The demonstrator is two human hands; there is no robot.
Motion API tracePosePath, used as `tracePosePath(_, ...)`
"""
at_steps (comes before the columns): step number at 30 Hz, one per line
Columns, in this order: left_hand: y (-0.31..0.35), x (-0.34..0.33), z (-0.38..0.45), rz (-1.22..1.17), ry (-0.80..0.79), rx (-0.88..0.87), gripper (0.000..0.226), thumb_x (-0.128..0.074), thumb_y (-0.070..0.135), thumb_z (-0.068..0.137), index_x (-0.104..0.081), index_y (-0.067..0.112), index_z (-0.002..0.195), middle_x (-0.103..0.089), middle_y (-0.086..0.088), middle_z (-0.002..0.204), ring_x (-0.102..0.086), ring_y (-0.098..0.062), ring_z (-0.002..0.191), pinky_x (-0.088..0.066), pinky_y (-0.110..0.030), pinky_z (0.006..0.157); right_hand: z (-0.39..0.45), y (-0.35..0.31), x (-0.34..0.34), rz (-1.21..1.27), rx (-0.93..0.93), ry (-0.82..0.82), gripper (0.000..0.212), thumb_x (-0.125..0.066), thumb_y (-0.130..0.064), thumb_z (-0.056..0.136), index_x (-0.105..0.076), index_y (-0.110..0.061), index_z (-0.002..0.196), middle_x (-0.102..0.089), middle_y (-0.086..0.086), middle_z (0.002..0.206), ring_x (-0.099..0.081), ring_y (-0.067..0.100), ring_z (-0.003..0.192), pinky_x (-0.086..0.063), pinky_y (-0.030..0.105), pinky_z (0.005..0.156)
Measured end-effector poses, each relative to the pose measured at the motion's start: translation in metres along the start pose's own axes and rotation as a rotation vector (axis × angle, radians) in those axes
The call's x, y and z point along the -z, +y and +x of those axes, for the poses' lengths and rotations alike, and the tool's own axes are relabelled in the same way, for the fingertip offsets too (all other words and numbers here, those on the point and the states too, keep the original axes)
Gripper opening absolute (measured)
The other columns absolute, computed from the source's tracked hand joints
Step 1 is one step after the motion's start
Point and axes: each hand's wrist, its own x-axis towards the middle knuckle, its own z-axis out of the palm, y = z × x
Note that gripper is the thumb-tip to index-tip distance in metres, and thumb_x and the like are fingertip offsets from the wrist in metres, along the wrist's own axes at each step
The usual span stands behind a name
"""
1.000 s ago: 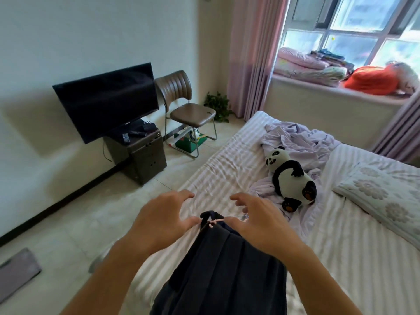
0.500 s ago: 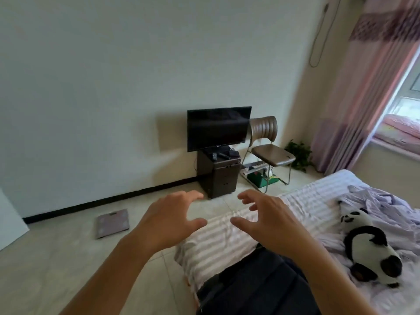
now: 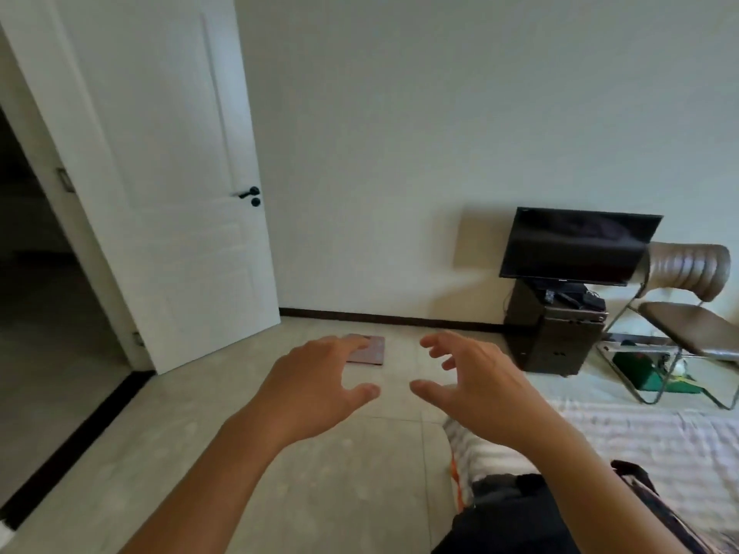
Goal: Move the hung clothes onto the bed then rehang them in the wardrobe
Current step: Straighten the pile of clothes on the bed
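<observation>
A dark garment [image 3: 516, 513] lies on the corner of the striped bed [image 3: 656, 437] at the lower right, partly hidden by my right forearm. My left hand [image 3: 316, 381] and my right hand [image 3: 476, 381] hover side by side over the floor, fingers spread and loosely bent, holding nothing. Both are up and left of the garment and clear of it. No wardrobe or hanging rail is in view.
An open white door [image 3: 168, 185] and a dark doorway [image 3: 36, 293] stand at the left. A pink scale [image 3: 368, 350] lies on the tiled floor. A TV [image 3: 576, 245] on a dark cabinet [image 3: 556, 333] and a brown chair [image 3: 688, 309] stand by the wall at the right.
My hands let go of the dark garment, which now lies on the bed. The view has swung left from the bed toward the door, and both hands stay raised with nothing in them.
</observation>
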Motion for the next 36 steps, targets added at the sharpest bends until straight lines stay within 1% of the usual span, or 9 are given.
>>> tracePosePath(3, -0.035, 0.026, -0.041, 0.015, 0.048, 0.091, 0.064, -0.060, 0.064, 0.084, -0.038, 0.044, 0.141, -0.053, 0.013, 0.137, -0.054, -0.010, 0.120, -0.046, -0.033, 0.099, 0.001, -0.049, -0.016, -0.004, 0.088, -0.018, 0.062, -0.064, -0.062, 0.083, -0.044, -0.039, 0.136, -0.058, -0.018, 0.127, -0.056, 0.003, 0.110, -0.050, 0.031, 0.096)
tracePosePath(7, -0.088, 0.061, -0.099, 0.003, 0.105, 0.215, 0.066, -0.059, 0.064, 0.084, -0.036, 0.044, 0.143, -0.050, 0.013, 0.141, -0.050, -0.009, 0.125, -0.044, -0.031, 0.100, 0.000, -0.121, -0.038, 0.010, 0.209, -0.065, 0.059, -0.064, -0.062, 0.083, -0.046, -0.039, 0.134, -0.058, -0.020, 0.121, -0.056, -0.001, 0.104, -0.051, 0.029, 0.094)
tracePosePath(10, -0.127, 0.090, -0.147, -0.002, 0.157, 0.301, 0.067, -0.061, 0.065, 0.083, -0.037, 0.044, 0.142, -0.050, 0.013, 0.141, -0.051, -0.010, 0.124, -0.046, -0.031, 0.098, -0.003, -0.183, -0.057, 0.017, 0.298, -0.090, 0.060, -0.063, -0.064, 0.082, -0.046, -0.041, 0.134, -0.058, -0.021, 0.119, -0.057, 0.000, 0.104, -0.051, 0.035, 0.094)
tracePosePath(15, -0.196, 0.139, -0.235, 0.007, 0.217, 0.429, 0.068, -0.063, 0.064, 0.082, -0.038, 0.042, 0.142, -0.051, 0.012, 0.142, -0.052, -0.013, 0.124, -0.048, -0.038, 0.100, -0.013, -0.301, -0.092, 0.071, 0.435, -0.140, 0.056, -0.065, -0.059, 0.084, -0.046, -0.038, 0.133, -0.059, -0.016, 0.122, -0.057, 0.003, 0.104, -0.051, 0.029, 0.092)
tracePosePath(19, -0.245, 0.176, -0.307, 0.032, 0.271, 0.519, 0.067, -0.062, 0.060, 0.085, -0.037, 0.040, 0.144, -0.048, 0.013, 0.145, -0.051, -0.012, 0.126, -0.046, -0.031, 0.098, -0.029, -0.390, -0.121, 0.119, 0.537, -0.191, 0.055, -0.066, -0.055, 0.086, -0.047, -0.037, 0.133, -0.058, -0.015, 0.124, -0.058, 0.006, 0.106, -0.049, 0.025, 0.090)
tracePosePath(21, -0.266, 0.192, -0.343, 0.057, 0.299, 0.569, 0.066, -0.060, 0.061, 0.086, -0.036, 0.041, 0.144, -0.049, 0.013, 0.143, -0.052, -0.010, 0.123, -0.045, -0.029, 0.094, -0.037, -0.430, -0.137, 0.135, 0.592, -0.213, 0.053, -0.066, -0.055, 0.086, -0.047, -0.036, 0.132, -0.058, -0.014, 0.124, -0.058, 0.006, 0.105, -0.049, 0.024, 0.089)
tracePosePath(26, -0.310, 0.223, -0.429, 0.070, 0.354, 0.736, 0.061, -0.055, 0.062, 0.088, -0.035, 0.042, 0.143, -0.047, 0.013, 0.144, -0.049, -0.011, 0.125, -0.044, -0.032, 0.097, -0.056, -0.524, -0.177, 0.151, 0.734, -0.264, 0.050, -0.067, -0.048, 0.089, -0.048, -0.034, 0.132, -0.059, -0.012, 0.126, -0.058, 0.008, 0.106, -0.053, 0.030, 0.093)
tracePosePath(31, -0.349, 0.248, -0.500, 0.086, 0.412, 0.878, 0.068, -0.057, 0.066, 0.084, -0.035, 0.042, 0.144, -0.047, 0.013, 0.144, -0.048, -0.012, 0.126, -0.045, -0.040, 0.103, -0.069, -0.611, -0.212, 0.179, 0.877, -0.345, 0.052, -0.066, -0.050, 0.088, -0.047, -0.036, 0.133, -0.058, -0.014, 0.126, -0.058, 0.008, 0.108, -0.052, 0.032, 0.095)
tracePosePath(36, -0.392, 0.269, -0.554, 0.106, 0.492, 0.987, 0.064, -0.061, 0.064, 0.083, -0.042, 0.042, 0.140, -0.053, 0.013, 0.136, -0.052, -0.012, 0.121, -0.047, -0.039, 0.099, -0.067, -0.695, -0.249, 0.187, 1.016, -0.376, 0.051, -0.066, -0.057, 0.085, -0.046, -0.042, 0.130, -0.059, -0.018, 0.121, -0.059, 0.005, 0.101, -0.054, 0.029, 0.091)
